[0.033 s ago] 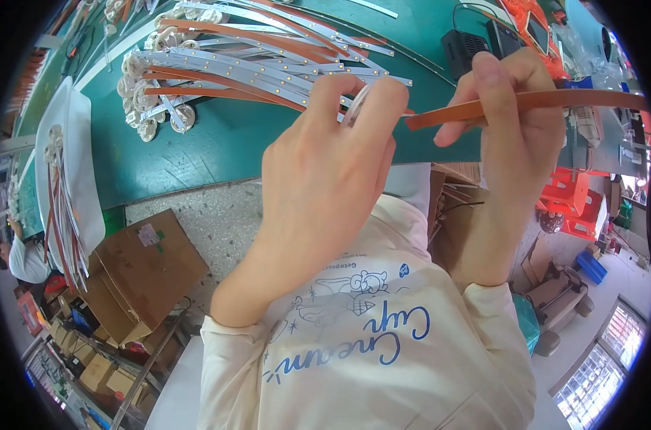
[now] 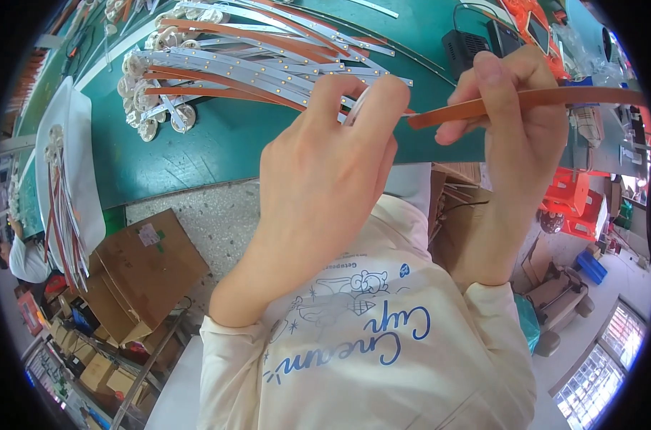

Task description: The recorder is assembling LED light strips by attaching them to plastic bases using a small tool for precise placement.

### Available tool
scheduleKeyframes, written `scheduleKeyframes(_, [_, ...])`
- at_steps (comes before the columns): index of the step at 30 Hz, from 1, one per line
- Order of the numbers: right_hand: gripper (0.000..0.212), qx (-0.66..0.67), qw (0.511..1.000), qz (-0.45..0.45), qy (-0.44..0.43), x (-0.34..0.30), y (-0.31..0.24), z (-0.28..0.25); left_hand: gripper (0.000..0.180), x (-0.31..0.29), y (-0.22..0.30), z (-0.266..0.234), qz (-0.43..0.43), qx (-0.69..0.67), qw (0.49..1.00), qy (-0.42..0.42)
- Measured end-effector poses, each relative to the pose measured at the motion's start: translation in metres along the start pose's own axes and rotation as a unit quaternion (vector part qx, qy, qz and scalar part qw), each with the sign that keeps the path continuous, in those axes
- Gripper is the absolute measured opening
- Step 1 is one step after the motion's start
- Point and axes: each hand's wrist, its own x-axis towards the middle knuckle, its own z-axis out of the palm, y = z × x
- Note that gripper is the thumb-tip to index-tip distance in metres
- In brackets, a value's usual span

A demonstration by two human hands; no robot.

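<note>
At the left there is a big cardboard box (image 2: 150, 261). At the right there are red stools (image 2: 565, 189), a blue box (image 2: 591, 266) and a barred window (image 2: 591, 383). A black device (image 2: 463, 54) is on the green table (image 2: 218, 143).

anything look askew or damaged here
Nothing plainly spilled or broken. The strips on the green table overlap untidily, and one short white piece by the round white parts slants across the others' direction. The brown strip in the right hand shows no visible damage.
</note>
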Motion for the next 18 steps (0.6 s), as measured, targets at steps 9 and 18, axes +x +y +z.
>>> scheduleKeyframes(9, [0.012,-0.04,0.995,-0.044,-0.077,0.0,-0.01,-0.003,0.029,0.007,0.002,-0.007,0.005,0.062,0.997,-0.037])
scheduleKeyframes(18, [0.013,-0.12,0.983,-0.135,-0.025,-0.008,-0.002,-0.002,0.026,0.008,0.006,-0.003,0.034,0.048,0.995,0.074])
